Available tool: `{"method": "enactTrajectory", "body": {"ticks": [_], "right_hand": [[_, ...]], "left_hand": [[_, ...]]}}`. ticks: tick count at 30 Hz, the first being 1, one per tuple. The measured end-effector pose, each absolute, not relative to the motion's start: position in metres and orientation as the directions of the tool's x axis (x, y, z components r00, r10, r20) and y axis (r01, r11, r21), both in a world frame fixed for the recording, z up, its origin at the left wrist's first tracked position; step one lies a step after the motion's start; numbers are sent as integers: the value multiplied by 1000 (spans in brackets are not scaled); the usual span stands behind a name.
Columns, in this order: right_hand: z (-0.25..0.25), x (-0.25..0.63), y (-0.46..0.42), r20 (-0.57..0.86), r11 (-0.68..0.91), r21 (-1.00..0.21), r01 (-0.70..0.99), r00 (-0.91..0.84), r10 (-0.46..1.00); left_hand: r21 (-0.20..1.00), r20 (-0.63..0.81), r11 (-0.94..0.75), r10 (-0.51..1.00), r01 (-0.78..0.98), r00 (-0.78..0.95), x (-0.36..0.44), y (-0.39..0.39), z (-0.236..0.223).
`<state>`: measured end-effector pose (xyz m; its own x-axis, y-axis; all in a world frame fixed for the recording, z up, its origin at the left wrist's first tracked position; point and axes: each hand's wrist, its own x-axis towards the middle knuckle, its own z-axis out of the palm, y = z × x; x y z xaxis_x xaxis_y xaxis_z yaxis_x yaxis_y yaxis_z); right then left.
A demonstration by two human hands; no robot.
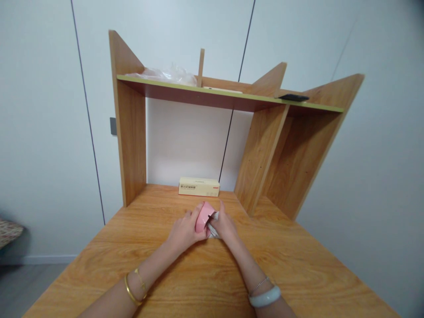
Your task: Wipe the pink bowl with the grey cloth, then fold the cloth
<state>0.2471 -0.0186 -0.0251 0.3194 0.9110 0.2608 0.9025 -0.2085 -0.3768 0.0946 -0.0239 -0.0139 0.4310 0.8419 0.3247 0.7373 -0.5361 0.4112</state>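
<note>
Gripping the pink case (202, 217) in my left hand (186, 229), I have it over the desk (179, 282), in front of the cream box (198, 190). My left thumb and fingers are clamped on the case from its left side, and its open, dark-edged side faces my right hand (227, 226). The fingers of that hand reach in at the opening, by a whitish, cloth-like piece (213, 231) that shows between my hands; my right thumb points up, apart from the case. I cannot tell whether my right fingertips are closed on anything, since they are partly hidden. Whether the case touches the desk is also unclear.

I wear gold bangles (130, 291) on my left wrist, and a pale bangle (265, 297) with a thin silver bracelet (259, 286) on my right.

The cream box lies lengthwise at the back of the desk, printed with dark characters and a small red mark. Over it runs the shelf (192, 93), held by wooden uprights. A clear plastic bag (170, 76) lies on its left part, a flat white thing (223, 90) sits near the middle, and a flat black thing (294, 97) lies towards the right. Behind stands a pale wall (43, 110) with dark seams.
</note>
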Motion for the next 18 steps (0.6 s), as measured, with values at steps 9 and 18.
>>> {"method": "enactTrajectory", "body": {"ticks": [9, 18], "right_hand": [[-22, 243, -23, 418, -139, -233, 962, 229, 879], [-22, 241, -24, 470, -121, -202, 972, 204, 858]], "left_hand": [[338, 315, -504, 857, 795, 409, 91, -25, -9], [282, 329, -503, 851, 817, 410, 91, -29, -6]]}}
